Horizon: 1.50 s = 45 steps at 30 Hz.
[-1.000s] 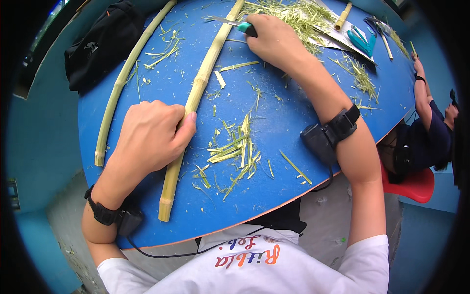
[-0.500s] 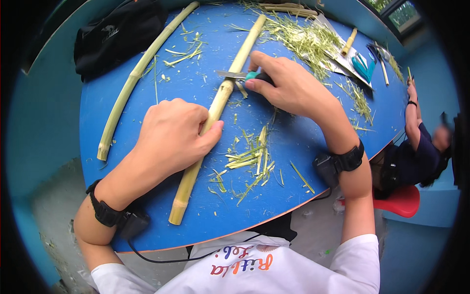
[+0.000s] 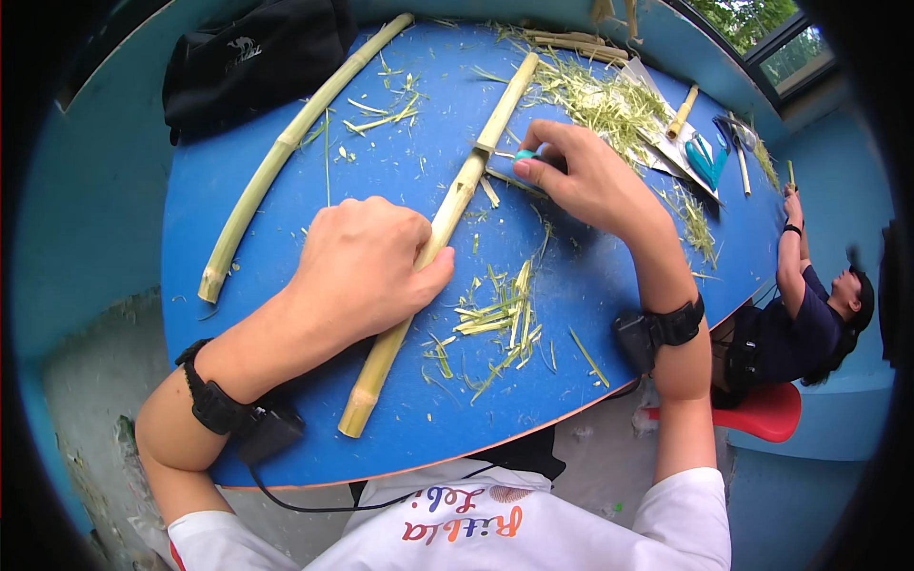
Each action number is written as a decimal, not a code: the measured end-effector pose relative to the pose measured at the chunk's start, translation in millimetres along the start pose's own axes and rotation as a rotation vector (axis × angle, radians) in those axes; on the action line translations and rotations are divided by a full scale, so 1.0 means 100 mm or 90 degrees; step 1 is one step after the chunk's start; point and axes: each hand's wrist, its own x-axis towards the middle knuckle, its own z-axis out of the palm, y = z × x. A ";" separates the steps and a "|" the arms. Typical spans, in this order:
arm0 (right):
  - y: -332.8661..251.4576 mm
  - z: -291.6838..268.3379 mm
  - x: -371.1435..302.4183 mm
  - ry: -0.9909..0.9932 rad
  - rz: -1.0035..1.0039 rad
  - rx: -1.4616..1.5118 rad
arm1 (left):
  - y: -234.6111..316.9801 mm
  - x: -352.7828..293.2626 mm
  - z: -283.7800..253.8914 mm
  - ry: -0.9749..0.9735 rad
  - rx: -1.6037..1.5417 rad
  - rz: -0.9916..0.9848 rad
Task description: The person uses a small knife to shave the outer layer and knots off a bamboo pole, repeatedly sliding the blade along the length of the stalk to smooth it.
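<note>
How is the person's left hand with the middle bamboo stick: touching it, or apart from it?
Touching. The head view shows it: the left hand closes over the middle bamboo stick, with its thumb lying across it.

A black bag (image 3: 271, 67) lies at half past ten, and a window (image 3: 798, 63) shows at two o'clock. A dark-clothed co-worker (image 3: 803, 328) is at three, a red seat (image 3: 764, 417) near four.

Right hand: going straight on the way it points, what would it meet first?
Likely the pale stalk under the left hand; the knife in the right hand appears to touch it, though depth is unclear.
</note>
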 end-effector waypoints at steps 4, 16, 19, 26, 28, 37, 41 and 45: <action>0.02 0.03 0.06 0.005 0.050 0.038 | -0.01 0.01 0.01 0.000 0.016 0.013; -0.01 -0.03 0.09 0.000 0.047 0.001 | 0.06 0.04 -0.15 -0.080 0.027 -0.069; -0.02 0.04 0.11 0.012 0.070 -0.007 | 0.00 0.01 -0.08 -0.027 0.005 -0.005; 0.12 0.11 0.33 0.118 0.152 -0.119 | 0.03 0.04 -0.04 -0.011 0.011 0.004; 0.20 0.09 0.36 0.126 0.179 -0.114 | 0.03 0.03 -0.05 -0.018 0.016 -0.008; 0.04 0.08 0.10 0.057 0.069 -0.030 | -0.02 0.00 -0.04 -0.019 0.020 0.003; 0.34 0.08 0.33 0.151 0.150 -0.106 | 0.01 0.03 -0.08 -0.021 0.037 0.058; 0.40 0.07 0.34 0.183 0.162 -0.184 | 0.01 0.00 -0.14 -0.071 0.056 0.013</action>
